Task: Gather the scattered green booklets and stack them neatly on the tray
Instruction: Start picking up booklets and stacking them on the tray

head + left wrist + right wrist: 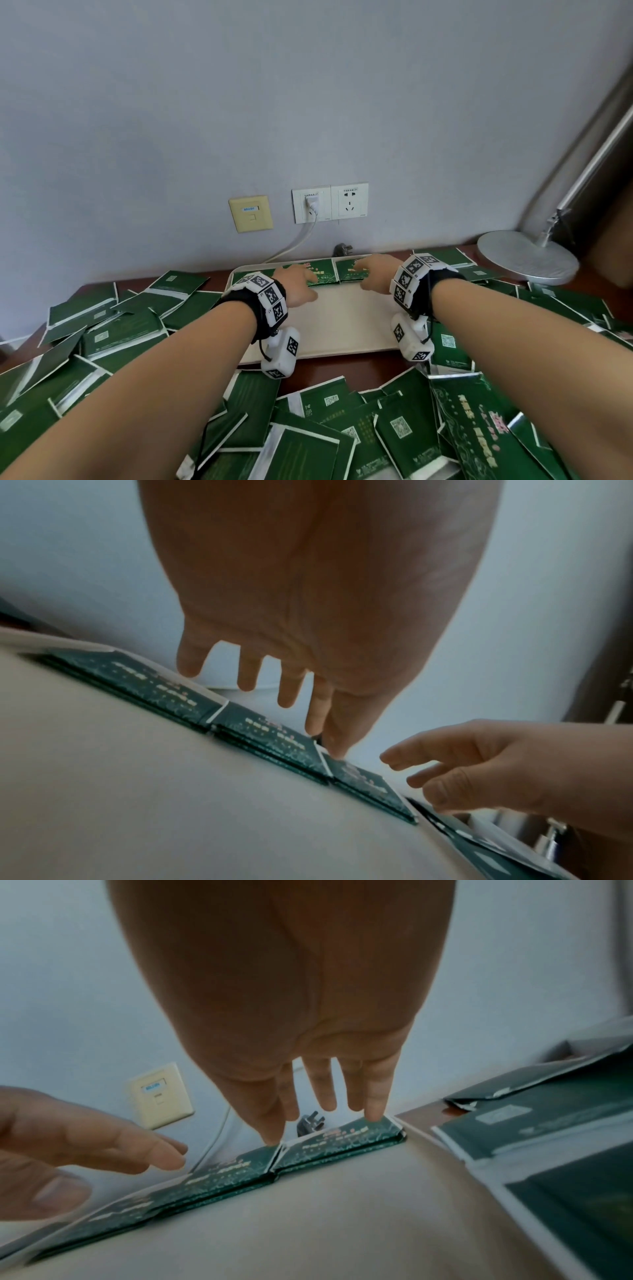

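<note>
A cream tray [342, 325] lies in the middle of the table. A row of green booklet stacks [323, 274] runs along its far edge. My left hand [301, 279] reaches over the middle stack [274, 739] with fingers straight, its thumb tip touching a booklet edge. My right hand [368, 270] is spread over the right stack [342, 1139], thumb and little finger touching its top. Neither hand holds anything. Several loose green booklets [113, 329] lie scattered around the tray.
More booklets [394, 428] are piled at the near edge and to the right [548, 301]. A round lamp base [527, 257] stands at the back right. Wall sockets [330, 202], a white cable and a loose plug [342, 249] sit behind the tray. Brown tabletop [325, 373] shows in front.
</note>
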Demonstrator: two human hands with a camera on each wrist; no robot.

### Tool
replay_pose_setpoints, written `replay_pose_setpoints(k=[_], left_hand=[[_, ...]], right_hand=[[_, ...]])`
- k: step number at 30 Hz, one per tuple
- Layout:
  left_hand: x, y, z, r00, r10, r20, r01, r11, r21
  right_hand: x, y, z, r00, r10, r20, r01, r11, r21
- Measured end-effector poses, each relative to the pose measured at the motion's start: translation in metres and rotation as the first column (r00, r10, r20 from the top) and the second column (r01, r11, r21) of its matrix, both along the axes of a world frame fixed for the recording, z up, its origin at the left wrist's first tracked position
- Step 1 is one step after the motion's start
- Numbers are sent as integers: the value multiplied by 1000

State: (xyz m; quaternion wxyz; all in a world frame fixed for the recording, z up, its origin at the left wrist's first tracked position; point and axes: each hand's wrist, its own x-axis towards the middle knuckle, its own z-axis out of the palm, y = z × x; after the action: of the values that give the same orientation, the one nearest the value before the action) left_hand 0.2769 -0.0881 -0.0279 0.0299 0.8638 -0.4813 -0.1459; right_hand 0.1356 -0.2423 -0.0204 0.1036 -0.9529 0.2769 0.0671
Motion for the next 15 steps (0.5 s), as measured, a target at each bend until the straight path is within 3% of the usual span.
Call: replay_pose_setpoints(k=[15], left_hand=[[-97,116,87,998,-37,46,39,998,-55]], right_hand=[[-98,123,91,995,20,100,-12,996,-84]])
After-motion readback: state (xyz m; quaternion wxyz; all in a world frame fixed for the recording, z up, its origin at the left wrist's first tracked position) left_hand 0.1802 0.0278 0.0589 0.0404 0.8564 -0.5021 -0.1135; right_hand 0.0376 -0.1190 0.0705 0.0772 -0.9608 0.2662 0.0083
